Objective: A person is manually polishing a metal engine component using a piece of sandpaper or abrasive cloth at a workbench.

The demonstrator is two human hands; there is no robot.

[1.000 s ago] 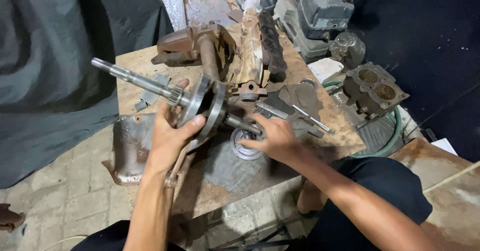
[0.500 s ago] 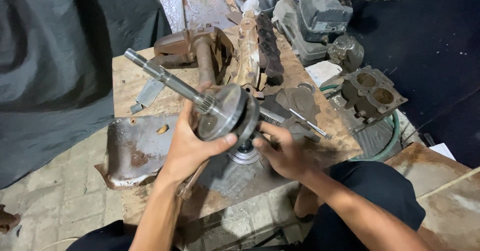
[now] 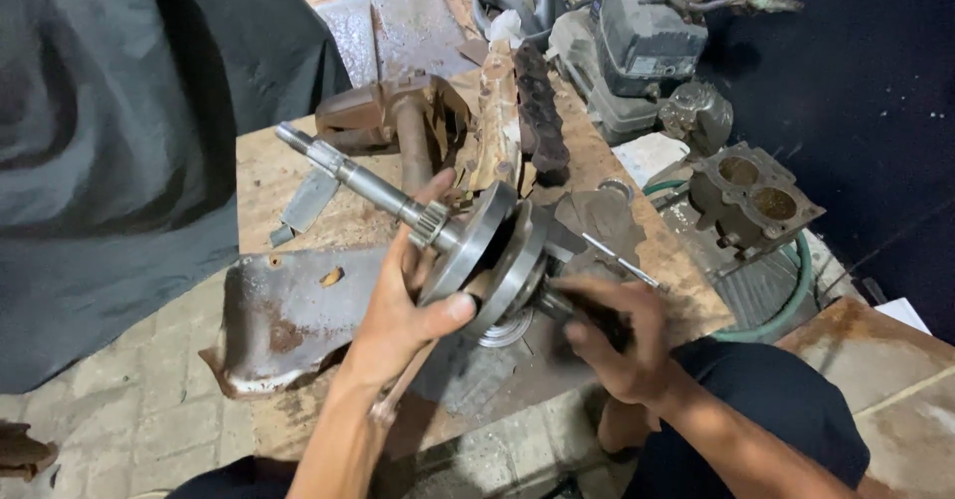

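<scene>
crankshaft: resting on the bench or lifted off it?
Lifted and tilted. Left hand grips the crankshaft by its webs, right hand holds the lower shaft end; long shaft points up-left above the bench.

Two hands, left and right, are gripping one crankshaft. One rusty metal plate and one two-bore engine block are lying nearby.

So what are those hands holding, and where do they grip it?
A metal crankshaft. The left hand grips its round disc-shaped webs near the middle; the right hand wraps the short shaft end nearest the person.
</scene>
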